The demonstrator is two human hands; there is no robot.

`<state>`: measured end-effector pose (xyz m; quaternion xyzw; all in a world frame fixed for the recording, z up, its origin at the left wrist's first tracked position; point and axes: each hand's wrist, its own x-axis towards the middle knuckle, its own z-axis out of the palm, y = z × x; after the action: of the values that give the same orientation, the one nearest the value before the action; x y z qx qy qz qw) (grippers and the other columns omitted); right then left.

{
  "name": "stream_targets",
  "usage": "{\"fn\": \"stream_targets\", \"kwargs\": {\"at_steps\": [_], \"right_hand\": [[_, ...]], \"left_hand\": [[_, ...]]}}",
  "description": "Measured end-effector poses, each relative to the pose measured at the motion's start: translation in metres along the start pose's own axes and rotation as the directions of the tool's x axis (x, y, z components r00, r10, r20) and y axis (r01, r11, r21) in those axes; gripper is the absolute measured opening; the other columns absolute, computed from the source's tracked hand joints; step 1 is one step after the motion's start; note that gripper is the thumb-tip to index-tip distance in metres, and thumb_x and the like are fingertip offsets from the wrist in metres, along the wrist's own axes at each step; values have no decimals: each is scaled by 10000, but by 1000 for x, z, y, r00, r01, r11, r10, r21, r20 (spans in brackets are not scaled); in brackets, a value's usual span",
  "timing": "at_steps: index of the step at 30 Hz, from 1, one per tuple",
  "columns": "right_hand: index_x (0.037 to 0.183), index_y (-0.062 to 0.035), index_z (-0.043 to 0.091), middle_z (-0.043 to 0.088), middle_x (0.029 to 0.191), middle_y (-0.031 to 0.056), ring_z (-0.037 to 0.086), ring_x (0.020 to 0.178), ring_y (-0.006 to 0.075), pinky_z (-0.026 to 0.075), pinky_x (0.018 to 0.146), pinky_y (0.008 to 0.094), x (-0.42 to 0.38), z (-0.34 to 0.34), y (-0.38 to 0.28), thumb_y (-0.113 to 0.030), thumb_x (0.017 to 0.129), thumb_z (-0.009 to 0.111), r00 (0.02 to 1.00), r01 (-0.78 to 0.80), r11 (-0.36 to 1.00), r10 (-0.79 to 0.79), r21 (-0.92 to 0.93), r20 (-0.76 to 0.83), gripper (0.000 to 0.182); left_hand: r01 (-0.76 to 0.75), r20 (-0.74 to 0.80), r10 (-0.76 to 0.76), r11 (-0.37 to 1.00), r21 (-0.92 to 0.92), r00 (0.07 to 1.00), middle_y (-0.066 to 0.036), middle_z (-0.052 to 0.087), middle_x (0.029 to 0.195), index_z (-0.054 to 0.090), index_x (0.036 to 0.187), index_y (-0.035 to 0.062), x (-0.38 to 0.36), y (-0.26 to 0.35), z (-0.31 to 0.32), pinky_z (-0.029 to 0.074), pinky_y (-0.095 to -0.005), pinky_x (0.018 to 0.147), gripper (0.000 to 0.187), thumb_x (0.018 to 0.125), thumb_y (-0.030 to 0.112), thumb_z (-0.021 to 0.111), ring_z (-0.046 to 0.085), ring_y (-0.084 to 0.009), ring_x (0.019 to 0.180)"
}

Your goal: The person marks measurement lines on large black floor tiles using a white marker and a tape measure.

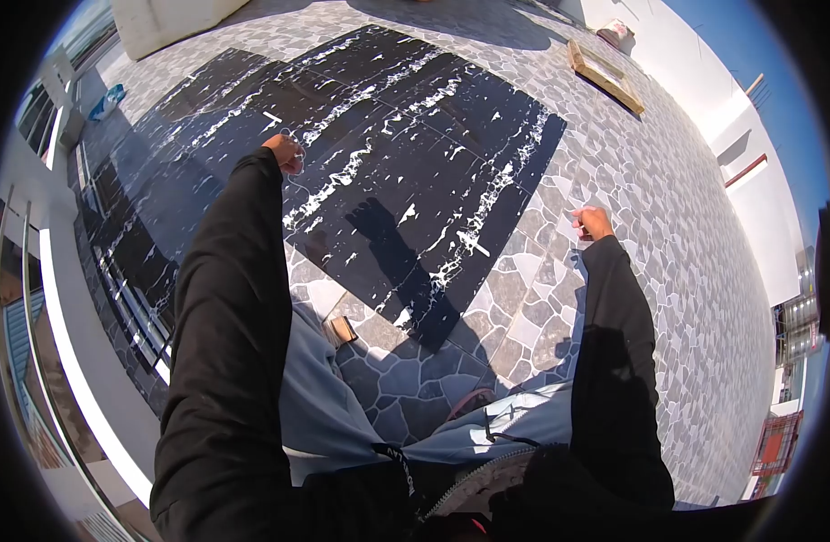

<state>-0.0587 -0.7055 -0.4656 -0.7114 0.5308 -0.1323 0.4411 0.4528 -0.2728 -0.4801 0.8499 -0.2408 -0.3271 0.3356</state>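
Note:
Black panels with white marble-like streaks [415, 135] lie edge to edge on the ground in front of me. Over their near left part is my left hand [287, 152], its fingers curled closed, with a thin pale strand looping beside it. Whether the strand is in its grip is hard to see. Close by lies a small white T-shaped piece [272, 118]; a similar white piece [472, 242] sits nearer the right edge. My right hand [594, 223] is out past the panels' right edge, above the stone-patterned floor [532, 271], fingers bent together; anything inside them is hidden.
A wooden frame [605, 77] lies at the far right, near a white wall [704, 81]. A small tan block [343, 331] is by my leg. White railing [81, 361] runs along the left. A blue-and-white bag [107, 102] lies at the far left.

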Motion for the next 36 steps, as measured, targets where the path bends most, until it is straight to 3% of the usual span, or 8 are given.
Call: {"fn": "stream_targets", "kwargs": {"at_steps": [6,8,11,16,26,28,35,36], "right_hand": [[787,-4,616,565,581,58,538,472,130,335,375,260,4,-2,4,-94,754,579,993,59,996,-53,-60,106,102],[743,11,626,569,585,75,546,465,132,326,339,247,15,0,8,-59,725,607,999,50,994,-50,-93,1,74],[723,-1,623,573,607,50,522,471,112,372,378,253,17,-1,15,-45,692,602,994,97,994,-99,-47,-45,58],[779,-9,639,614,708,54,629,595,167,428,440,267,0,-2,0,-21,674,626,998,55,997,-54,-57,19,107],[759,41,631,626,738,79,641,608,179,487,508,286,2,-3,-1,-14,683,615,997,77,996,-76,-39,34,95],[1058,-86,588,634,941,55,619,753,171,432,621,334,25,-4,10,-182,820,524,994,-15,977,37,-210,102,264],[1056,7,556,633,909,132,638,703,240,434,527,356,10,-3,4,-224,831,535,996,-14,998,21,-68,91,323],[1039,-15,564,625,896,123,618,685,219,412,535,341,11,0,3,-226,836,524,994,-47,995,55,-87,94,296]], "left_hand": [[48,-44,-52,996,-78,998,-51,628,720,567,1004,80,2,-15,-10,429,-307,451,247,866,264,477,623,-151,591],[44,-70,-49,996,-83,996,-33,616,705,554,938,96,-3,-20,-12,427,-305,459,223,874,290,466,605,-146,567],[73,-54,-83,983,-166,995,-5,574,716,539,985,144,9,-35,-14,437,-323,565,205,869,297,468,608,-150,625],[70,-29,-74,991,-111,997,-12,552,755,520,1029,137,14,-36,-14,394,-321,556,216,865,266,465,571,-141,646],[103,-47,-110,986,-128,993,-42,606,892,550,1079,137,17,-39,-18,394,-333,615,309,890,344,421,589,-159,740],[100,-50,-105,990,-102,993,-40,605,893,546,1066,135,12,-34,-17,394,-342,617,299,888,343,426,589,-157,757],[48,-78,-53,997,-66,996,-34,609,727,553,987,105,12,-34,-12,417,-350,518,261,883,317,441,585,-152,549],[67,-56,-69,997,-37,996,-33,583,726,528,959,128,-2,-21,-8,398,-283,482,187,835,250,461,599,-142,597]]}}
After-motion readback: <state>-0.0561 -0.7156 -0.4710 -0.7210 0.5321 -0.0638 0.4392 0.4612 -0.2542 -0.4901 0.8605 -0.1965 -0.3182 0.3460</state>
